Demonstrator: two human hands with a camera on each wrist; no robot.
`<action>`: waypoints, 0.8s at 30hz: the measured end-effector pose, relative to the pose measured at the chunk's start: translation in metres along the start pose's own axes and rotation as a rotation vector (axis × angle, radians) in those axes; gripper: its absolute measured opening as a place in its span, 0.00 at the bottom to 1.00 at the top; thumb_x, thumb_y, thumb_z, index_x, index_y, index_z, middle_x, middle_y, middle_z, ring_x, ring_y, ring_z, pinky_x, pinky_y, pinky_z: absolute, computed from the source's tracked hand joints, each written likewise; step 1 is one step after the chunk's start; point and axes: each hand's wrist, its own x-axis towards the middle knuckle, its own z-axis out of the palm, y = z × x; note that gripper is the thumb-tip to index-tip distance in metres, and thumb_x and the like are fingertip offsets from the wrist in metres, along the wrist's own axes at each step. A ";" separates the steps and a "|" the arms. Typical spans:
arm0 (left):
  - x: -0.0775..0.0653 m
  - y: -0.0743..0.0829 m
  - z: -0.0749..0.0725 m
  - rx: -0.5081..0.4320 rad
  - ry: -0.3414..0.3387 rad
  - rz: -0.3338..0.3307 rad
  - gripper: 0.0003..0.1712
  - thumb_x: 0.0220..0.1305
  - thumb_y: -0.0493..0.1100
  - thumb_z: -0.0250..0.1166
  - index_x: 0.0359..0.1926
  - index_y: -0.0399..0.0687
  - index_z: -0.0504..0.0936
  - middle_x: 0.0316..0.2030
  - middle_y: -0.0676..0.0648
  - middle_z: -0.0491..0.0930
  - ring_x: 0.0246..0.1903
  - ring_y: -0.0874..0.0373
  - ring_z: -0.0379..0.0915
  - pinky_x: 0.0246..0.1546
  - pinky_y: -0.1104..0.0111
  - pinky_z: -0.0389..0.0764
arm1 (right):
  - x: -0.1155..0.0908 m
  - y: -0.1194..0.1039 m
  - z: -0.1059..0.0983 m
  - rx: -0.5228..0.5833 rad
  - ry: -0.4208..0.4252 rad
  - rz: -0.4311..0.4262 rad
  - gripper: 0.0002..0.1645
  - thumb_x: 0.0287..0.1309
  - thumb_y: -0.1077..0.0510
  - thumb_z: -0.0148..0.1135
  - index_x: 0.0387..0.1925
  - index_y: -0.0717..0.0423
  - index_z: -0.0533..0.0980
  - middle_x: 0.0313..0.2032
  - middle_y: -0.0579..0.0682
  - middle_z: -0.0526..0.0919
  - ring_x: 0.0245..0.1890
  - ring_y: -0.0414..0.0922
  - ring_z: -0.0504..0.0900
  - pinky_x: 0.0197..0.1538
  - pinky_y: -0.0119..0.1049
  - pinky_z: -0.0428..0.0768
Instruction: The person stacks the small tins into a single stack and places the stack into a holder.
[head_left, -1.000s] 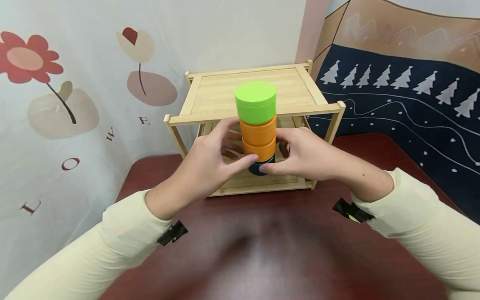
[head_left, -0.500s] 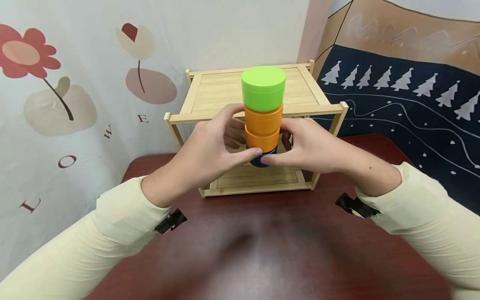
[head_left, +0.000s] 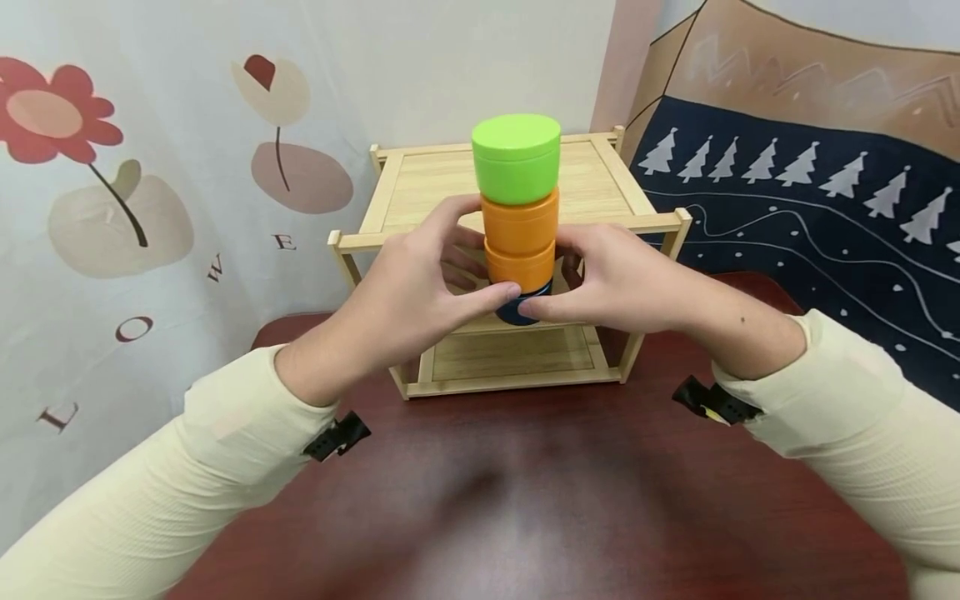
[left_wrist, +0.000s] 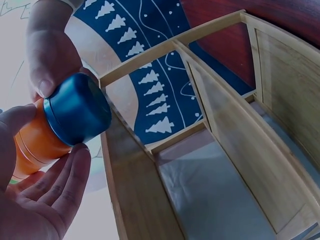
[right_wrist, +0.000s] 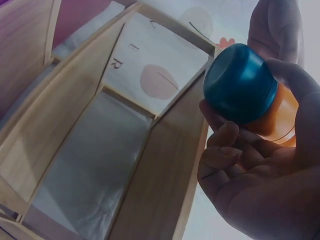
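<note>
Both hands hold an upright stack of round containers in front of the wooden rack. A bright green container (head_left: 516, 167) tops it, an orange section in two tiers (head_left: 520, 237) is in the middle, and a dark blue container (head_left: 514, 312) is at the bottom. My left hand (head_left: 420, 279) grips the left side, thumb across the front near the join of orange and blue. On the other side, my right hand (head_left: 618, 279) has its thumb on the blue container. In the left wrist view the blue base (left_wrist: 80, 107) points toward the rack, its underside bare of fingers.
Behind the stack, a light wooden rack (head_left: 510, 383) with several shelves stands on the dark red table (head_left: 525, 492). Its top shelf's front rail (head_left: 397, 239) is level with the hands in the head view. Printed cloth walls (head_left: 420, 75) hang behind and beside it.
Both hands have raised the stack, first shifting slightly right, then a little back left. More of the rack's lower shelf shows beneath it. The grips stay the same.
</note>
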 end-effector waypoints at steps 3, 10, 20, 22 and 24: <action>0.001 0.001 -0.003 0.011 -0.001 -0.014 0.43 0.57 0.46 0.76 0.69 0.50 0.64 0.44 0.49 0.85 0.37 0.62 0.85 0.39 0.71 0.85 | 0.001 -0.003 -0.002 0.002 0.002 -0.007 0.27 0.56 0.48 0.73 0.55 0.48 0.77 0.31 0.48 0.78 0.28 0.45 0.74 0.31 0.38 0.73; 0.006 0.004 -0.008 0.028 0.011 -0.031 0.43 0.57 0.47 0.76 0.69 0.50 0.64 0.47 0.46 0.85 0.39 0.59 0.86 0.41 0.70 0.85 | 0.006 -0.008 -0.008 0.013 0.011 0.015 0.28 0.56 0.49 0.73 0.57 0.50 0.76 0.37 0.48 0.82 0.33 0.45 0.76 0.37 0.40 0.75; 0.014 0.003 -0.013 0.055 0.018 -0.043 0.44 0.58 0.47 0.75 0.70 0.49 0.63 0.48 0.45 0.84 0.40 0.58 0.86 0.42 0.69 0.85 | 0.016 -0.008 -0.013 0.043 0.023 0.009 0.29 0.54 0.51 0.74 0.57 0.52 0.77 0.47 0.48 0.85 0.47 0.46 0.80 0.52 0.42 0.76; 0.017 0.003 -0.014 0.063 0.023 -0.039 0.44 0.58 0.47 0.75 0.70 0.49 0.63 0.49 0.45 0.84 0.40 0.58 0.86 0.42 0.68 0.85 | 0.018 -0.008 -0.015 0.041 0.027 0.011 0.28 0.55 0.51 0.74 0.56 0.52 0.77 0.47 0.49 0.84 0.46 0.47 0.80 0.50 0.43 0.76; 0.019 0.003 -0.015 0.076 0.026 -0.039 0.44 0.58 0.48 0.75 0.71 0.49 0.63 0.49 0.45 0.84 0.40 0.57 0.86 0.42 0.68 0.86 | 0.019 -0.007 -0.016 0.040 0.030 0.010 0.27 0.55 0.51 0.73 0.56 0.53 0.77 0.46 0.50 0.84 0.46 0.47 0.79 0.49 0.43 0.76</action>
